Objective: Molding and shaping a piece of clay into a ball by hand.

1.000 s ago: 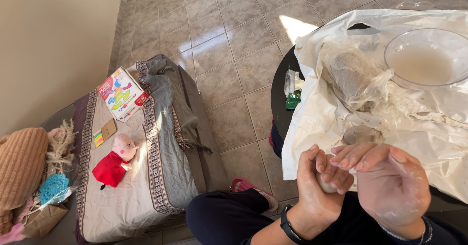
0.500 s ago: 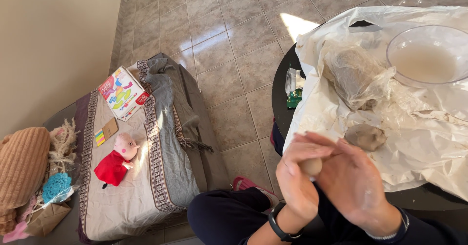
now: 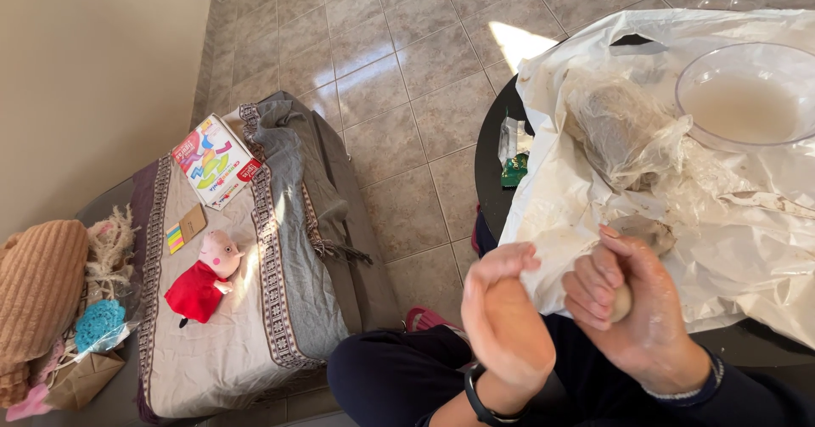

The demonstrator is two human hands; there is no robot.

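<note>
The right hand (image 3: pixel 632 308) is curled, its fingers (image 3: pixel 590 295) bent close together around a small tan lump (image 3: pixel 622 302) of which only a sliver shows between fingers and palm. The left hand (image 3: pixel 505 321) stands just beside it, palm turned up and toward the camera, fingers pressed side by side and bent at the tips, which touch the edge of the white plastic sheet (image 3: pixel 764 249); it holds nothing that can be seen, and whether it touches the lump cannot be told. A dark band (image 3: pixel 475 393) circles the left wrist. Both hands hover over the person's lap, at the near edge of the dark round table (image 3: pixel 488 151) that the sheet covers. On the sheet, just beyond the right hand, lies a grey lump (image 3: pixel 649 232), partly hidden. Farther back a crumpled clear bag (image 3: pixel 624 130) wraps a larger grey mass, and beside it stands a clear bowl (image 3: pixel 747 96) of cloudy liquid. Well apart to the left, a low bed (image 3: pixel 255 308) carries a pink toy (image 3: pixel 204 278) in red and a colourful box (image 3: pixel 212 160).
</note>
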